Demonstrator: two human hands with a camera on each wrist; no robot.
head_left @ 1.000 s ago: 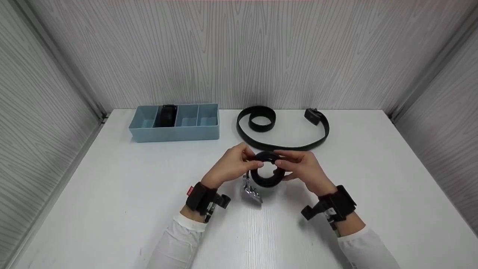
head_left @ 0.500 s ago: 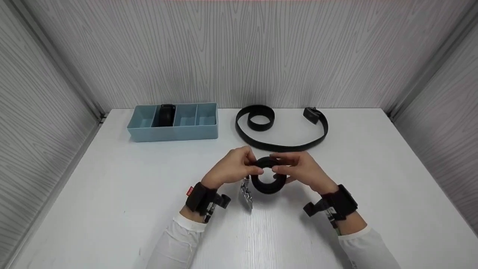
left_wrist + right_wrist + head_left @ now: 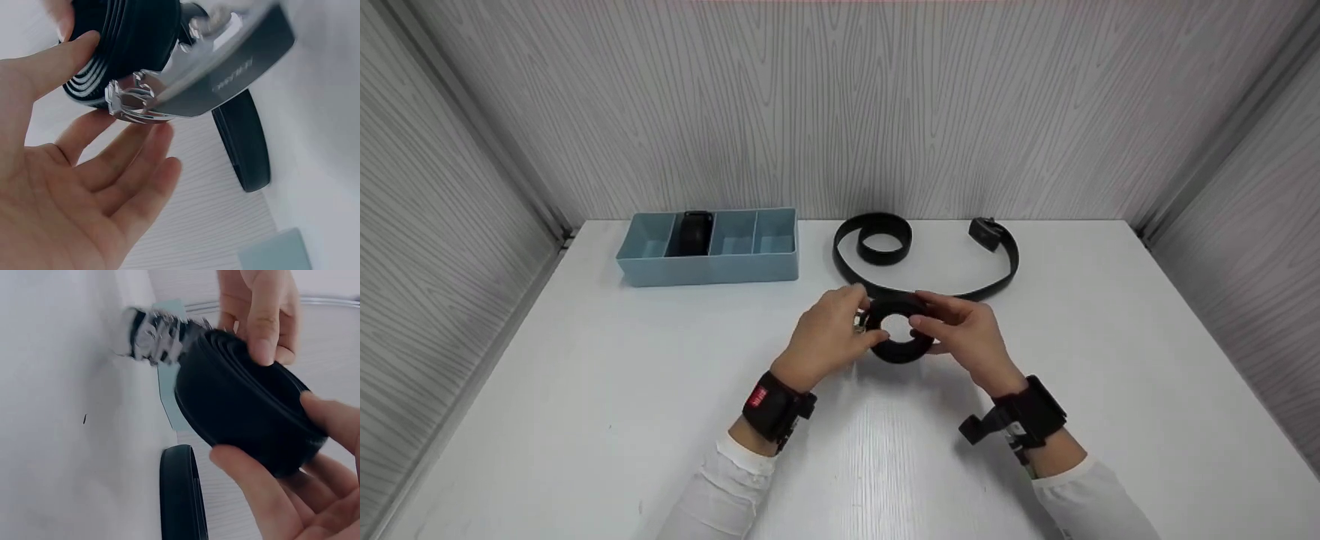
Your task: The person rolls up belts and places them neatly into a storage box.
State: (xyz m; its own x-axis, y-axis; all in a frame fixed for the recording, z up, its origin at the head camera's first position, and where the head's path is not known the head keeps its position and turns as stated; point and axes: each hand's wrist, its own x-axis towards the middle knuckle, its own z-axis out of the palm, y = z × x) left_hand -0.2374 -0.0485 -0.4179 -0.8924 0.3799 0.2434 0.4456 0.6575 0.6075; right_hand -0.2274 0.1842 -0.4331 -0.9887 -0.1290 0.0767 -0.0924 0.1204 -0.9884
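A black belt point(image 3: 901, 352) is wound into a tight coil, held upright above the white table between both hands. My left hand point(image 3: 829, 326) pinches the coil's left side between thumb and fingers. My right hand point(image 3: 971, 337) grips its right side, with the thumb at the inner opening. In the left wrist view, the shiny metal buckle point(image 3: 208, 79) sticks out from the coil above the left fingertips. The wound layers show at the coil's edge. The right wrist view shows the buckle point(image 3: 154, 334) blurred.
Behind the hands lies a second black belt point(image 3: 885, 259), partly curled, its dark buckle end point(image 3: 986, 234) at the right. A blue divided tray point(image 3: 712, 268) stands back left, with a coiled black belt point(image 3: 695, 234) in its second compartment from the left. A patterned wall rises behind.
The coil dipped toward me, then rose back away. My left hand has turned at the wrist, and the buckle that hung below the coil is now up by the left fingers.
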